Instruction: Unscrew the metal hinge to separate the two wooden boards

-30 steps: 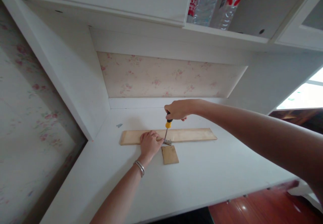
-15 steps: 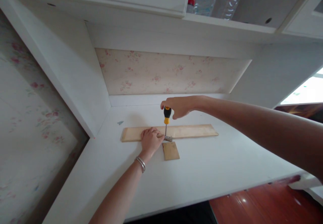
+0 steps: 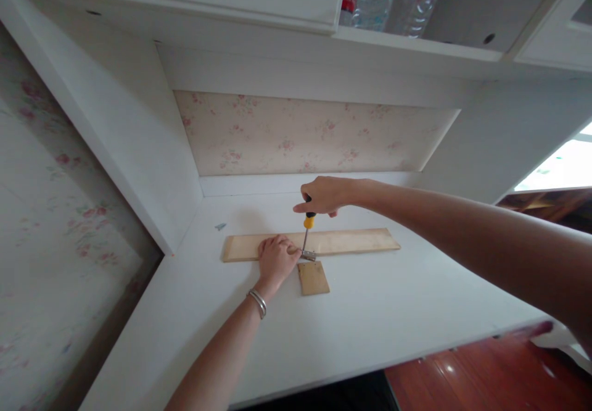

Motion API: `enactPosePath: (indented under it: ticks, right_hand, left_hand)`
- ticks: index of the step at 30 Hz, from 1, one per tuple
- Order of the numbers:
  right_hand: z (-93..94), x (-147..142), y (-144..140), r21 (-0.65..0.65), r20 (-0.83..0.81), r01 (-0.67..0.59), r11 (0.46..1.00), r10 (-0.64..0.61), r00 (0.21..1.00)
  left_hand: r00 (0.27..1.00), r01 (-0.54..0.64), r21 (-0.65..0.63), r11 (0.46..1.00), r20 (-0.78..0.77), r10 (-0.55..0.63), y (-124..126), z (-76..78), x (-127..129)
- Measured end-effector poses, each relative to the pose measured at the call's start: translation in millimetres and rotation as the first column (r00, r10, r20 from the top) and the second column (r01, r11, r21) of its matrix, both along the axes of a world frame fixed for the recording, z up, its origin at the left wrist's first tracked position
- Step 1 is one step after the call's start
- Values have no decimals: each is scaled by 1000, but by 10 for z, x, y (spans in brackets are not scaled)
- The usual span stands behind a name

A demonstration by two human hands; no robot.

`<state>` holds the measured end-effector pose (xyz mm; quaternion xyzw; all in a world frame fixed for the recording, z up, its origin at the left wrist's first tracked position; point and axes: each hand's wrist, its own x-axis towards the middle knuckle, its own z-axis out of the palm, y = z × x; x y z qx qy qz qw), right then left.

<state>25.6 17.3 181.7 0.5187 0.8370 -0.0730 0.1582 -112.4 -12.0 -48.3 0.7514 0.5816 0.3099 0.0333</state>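
Right hand (image 3: 326,195) fingers wrapped around yellow-black screwdriver (image 3: 308,229) handle, shaft near upright, tip on small metal hinge (image 3: 308,254) joining long pale wooden strip (image 3: 351,241) and small square wooden piece (image 3: 313,277); left hand (image 3: 276,260) fingers pressed together, flat on strip, just left of hinge, on white desk (image 3: 370,318).

Your right hand (image 3: 326,195) grips the top of a yellow-and-black screwdriver (image 3: 308,226), standing nearly upright with its tip on a small metal hinge (image 3: 308,255). Your left hand (image 3: 276,261) presses the long wooden strip (image 3: 351,241) lying toward the desk's (image 3: 370,318) back edge; a small wooden square (image 3: 313,278) touches the hinge.
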Motion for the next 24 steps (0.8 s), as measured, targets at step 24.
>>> enactPosePath:
  ticks: [24]
  right_hand:
    - [-23, 18, 8, 134, -16, -269, 954, 274, 962]
  left_hand:
    - [1000, 13, -24, 1000, -24, -13, -9, 44, 10]
